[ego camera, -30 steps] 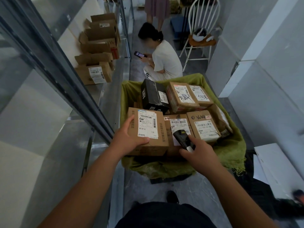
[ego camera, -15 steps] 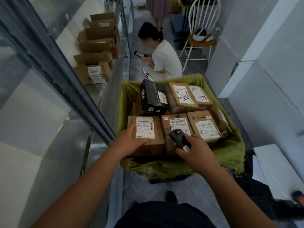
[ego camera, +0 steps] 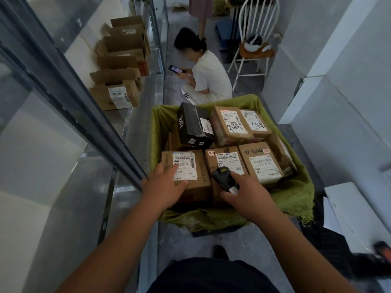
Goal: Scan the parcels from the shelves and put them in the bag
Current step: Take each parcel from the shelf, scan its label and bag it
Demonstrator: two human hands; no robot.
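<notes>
Shelves (ego camera: 135,123) at left hold few boxes; bag (ego camera: 296,193) nearly full as my left hand (ego camera: 164,185) rests flat on parcel (ego camera: 188,172), right hand (ego camera: 245,193) gripping scanner (ego camera: 224,178).

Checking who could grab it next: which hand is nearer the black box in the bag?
Left. The left hand rests on the parcel just in front of the black box; the right hand, holding the scanner, sits lower and further right.

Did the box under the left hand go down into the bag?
Yes. The box sank from above its neighbour box to level beside it in the green bag.
</notes>
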